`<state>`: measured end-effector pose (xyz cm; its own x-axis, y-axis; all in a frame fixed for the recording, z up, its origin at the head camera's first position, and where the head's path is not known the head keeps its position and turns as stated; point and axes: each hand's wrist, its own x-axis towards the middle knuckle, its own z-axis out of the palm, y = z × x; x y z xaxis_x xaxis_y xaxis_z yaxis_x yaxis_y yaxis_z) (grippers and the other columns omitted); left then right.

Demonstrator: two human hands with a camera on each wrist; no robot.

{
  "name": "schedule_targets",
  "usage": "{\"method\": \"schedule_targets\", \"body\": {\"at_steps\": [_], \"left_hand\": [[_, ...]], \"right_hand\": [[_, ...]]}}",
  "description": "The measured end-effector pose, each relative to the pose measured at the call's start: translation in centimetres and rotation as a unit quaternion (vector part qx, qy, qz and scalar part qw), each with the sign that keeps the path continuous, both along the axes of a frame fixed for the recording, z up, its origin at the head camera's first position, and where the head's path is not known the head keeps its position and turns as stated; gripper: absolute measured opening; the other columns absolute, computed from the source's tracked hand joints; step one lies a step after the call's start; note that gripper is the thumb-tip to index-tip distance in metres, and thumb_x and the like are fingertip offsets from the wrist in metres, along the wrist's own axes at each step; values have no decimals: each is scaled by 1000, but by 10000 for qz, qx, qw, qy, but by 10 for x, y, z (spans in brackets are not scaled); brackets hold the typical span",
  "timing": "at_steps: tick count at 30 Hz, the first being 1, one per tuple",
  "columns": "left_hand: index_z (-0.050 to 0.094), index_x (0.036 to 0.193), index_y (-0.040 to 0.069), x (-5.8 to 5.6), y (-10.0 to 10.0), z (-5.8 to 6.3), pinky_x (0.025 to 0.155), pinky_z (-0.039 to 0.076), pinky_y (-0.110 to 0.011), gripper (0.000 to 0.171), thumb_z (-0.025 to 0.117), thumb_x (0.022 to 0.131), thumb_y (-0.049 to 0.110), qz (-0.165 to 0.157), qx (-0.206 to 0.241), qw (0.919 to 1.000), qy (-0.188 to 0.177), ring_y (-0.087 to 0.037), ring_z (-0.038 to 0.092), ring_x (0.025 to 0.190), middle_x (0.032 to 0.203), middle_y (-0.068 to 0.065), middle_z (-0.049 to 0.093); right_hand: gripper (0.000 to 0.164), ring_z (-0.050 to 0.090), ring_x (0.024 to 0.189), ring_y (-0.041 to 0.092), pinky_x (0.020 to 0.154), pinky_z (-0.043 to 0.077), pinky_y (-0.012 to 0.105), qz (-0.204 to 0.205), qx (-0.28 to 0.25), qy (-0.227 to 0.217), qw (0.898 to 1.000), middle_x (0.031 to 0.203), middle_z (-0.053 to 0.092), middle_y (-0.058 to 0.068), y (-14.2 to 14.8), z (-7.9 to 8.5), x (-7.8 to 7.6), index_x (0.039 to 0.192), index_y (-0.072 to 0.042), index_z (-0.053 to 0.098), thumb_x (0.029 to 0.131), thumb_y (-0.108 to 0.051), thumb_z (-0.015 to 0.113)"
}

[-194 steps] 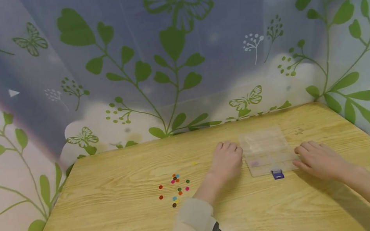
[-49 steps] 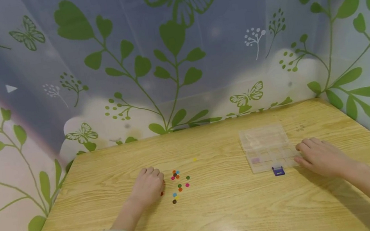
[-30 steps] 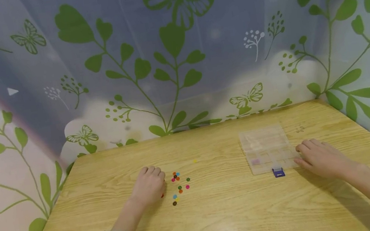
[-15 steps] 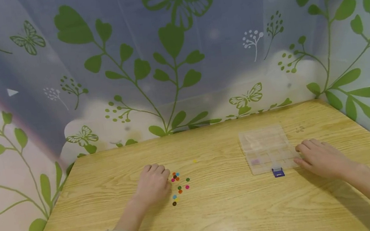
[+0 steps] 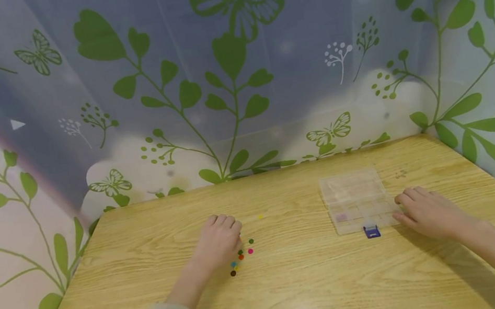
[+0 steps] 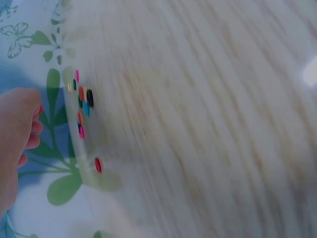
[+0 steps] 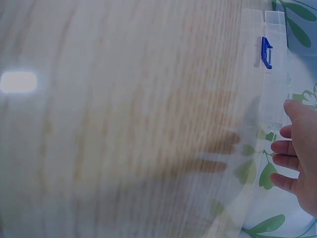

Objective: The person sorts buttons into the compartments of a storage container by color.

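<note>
My left hand (image 5: pixel 219 241) pinches a red button (image 6: pixel 38 112) between thumb and fingers, above the scattered buttons. Another red button (image 6: pixel 98 165) lies apart on the table in the left wrist view. Loose buttons on the table include a green button (image 5: pixel 251 241), a pink button (image 5: pixel 250 251) and a black button (image 5: pixel 233 273); some others are hidden behind my hand. A clear compartment box (image 5: pixel 357 224) lies to the right with its lid (image 5: pixel 351 186) folded back and a blue latch (image 5: pixel 372 232) in front. My right hand (image 5: pixel 431 210) is at its right edge, fingers loosely bent.
A yellow button (image 5: pixel 260 217) lies alone beyond the others. Something pinkish-purple (image 5: pixel 341 218) sits in a left compartment of the box. Small pale bits (image 5: pixel 400 174) lie behind my right hand. A patterned curtain (image 5: pixel 239 97) rises at the table's back edge.
From the box's left side, my left hand went left to the red buttons and took one. It now moves right over the other buttons with it. My right hand stays beside the box.
</note>
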<state>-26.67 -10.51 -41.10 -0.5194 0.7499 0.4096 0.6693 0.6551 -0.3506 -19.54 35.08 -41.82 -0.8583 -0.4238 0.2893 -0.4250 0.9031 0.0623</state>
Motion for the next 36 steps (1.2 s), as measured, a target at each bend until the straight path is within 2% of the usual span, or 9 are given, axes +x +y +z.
{"method": "schedule_targets", "body": {"at_steps": [12,23,36], "left_hand": [[59,74,11,-2,28,7,71,43,-30,5,63,75,8,-312,149,9990,277,-18,56,74,77,-1,59],[61,78,13,-2,56,16,72,42,-29,3,61,78,10,-323,45,9990,306,-16,56,76,80,1,60],[60,75,14,-3,85,13,70,42,-28,5,60,79,10,-493,261,9973,474,-16,57,75,79,2,60]], "right_hand": [[25,53,88,33,72,45,47,-16,-46,-41,10000,91,54,11,1,0,1,100,1,56,88,-21,61],[27,53,91,34,73,45,48,-65,-82,-144,9998,94,55,12,-1,2,2,102,2,56,88,-20,62],[26,53,91,33,73,45,49,-100,-107,-214,9997,94,54,11,-1,1,2,102,0,55,88,-21,61]]}}
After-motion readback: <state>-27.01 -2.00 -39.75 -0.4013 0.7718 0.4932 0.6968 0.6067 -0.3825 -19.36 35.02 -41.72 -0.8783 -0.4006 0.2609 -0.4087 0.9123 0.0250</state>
